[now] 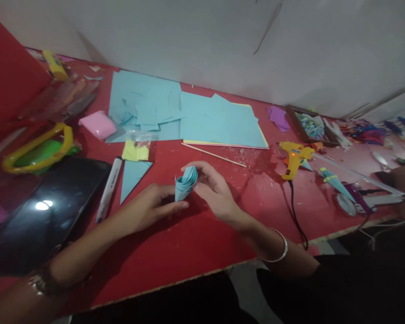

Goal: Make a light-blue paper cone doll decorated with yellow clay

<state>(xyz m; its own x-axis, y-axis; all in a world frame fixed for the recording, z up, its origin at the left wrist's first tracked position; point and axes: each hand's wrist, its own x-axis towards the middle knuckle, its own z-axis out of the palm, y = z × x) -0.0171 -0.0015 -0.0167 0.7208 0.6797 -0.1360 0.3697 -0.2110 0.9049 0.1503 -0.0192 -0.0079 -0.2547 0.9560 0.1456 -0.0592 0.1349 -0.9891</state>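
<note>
A rolled light-blue paper cone (184, 185), with curled layers at its top, is between my two hands above the red table (195, 243). My left hand (155, 204) grips its lower left side, thumb in front. On the upper right, my right hand (214, 189) has its fingers curled round the curled paper, the thumb against it. Left of the hands lies a flat blue paper triangle (133, 175). A bag of yellow clay (135, 150) sits just above it, and a white marker (108, 189) rests alongside.
Blue paper sheets (219, 119) and cut pieces (145, 114) lie at the back, with a thin stick (214, 154) in front. A yellow glue gun (293, 159) stands right, its cord trailing forward. A black glossy slab (54, 211) and pink packet (99, 125) are left.
</note>
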